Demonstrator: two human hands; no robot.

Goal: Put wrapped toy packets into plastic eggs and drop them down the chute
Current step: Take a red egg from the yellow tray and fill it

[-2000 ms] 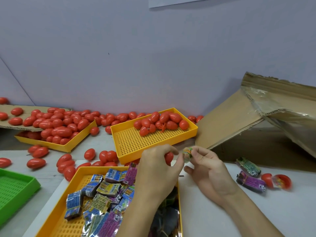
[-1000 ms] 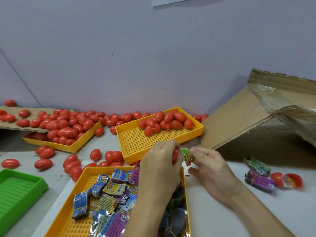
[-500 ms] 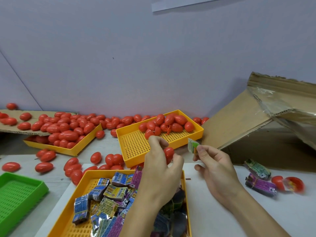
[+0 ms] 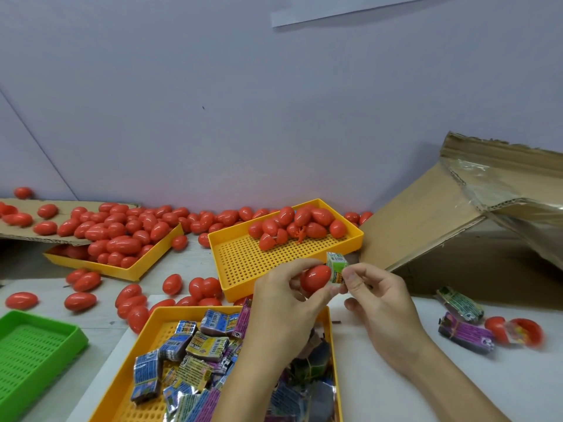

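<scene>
— So where is the egg [image 4: 315, 278]?

— Above the near edge of the far yellow tray [image 4: 243, 263], gripped by the left hand [image 4: 283, 303], fingers curled round its left side.

— And the packet [image 4: 336, 268]?

— Green, touching the egg's right end, pinched between the right hand's [image 4: 377, 300] thumb and forefinger. Whether the egg is open on that side is hard to tell; the packet hides the seam.

— What lies around them?

— Below the hands, a near tray [image 4: 146, 336] full of wrapped packets. Right of it on the table [image 4: 457, 391], two more packets [image 4: 463, 321] and an opened egg [image 4: 518, 330]. Behind those, a slanted cardboard chute [image 4: 426, 220]. Far left, another tray [image 4: 122, 269] heaped with eggs, loose eggs [image 4: 201, 287] scattered near it, and a green tray [image 4: 33, 342].
</scene>
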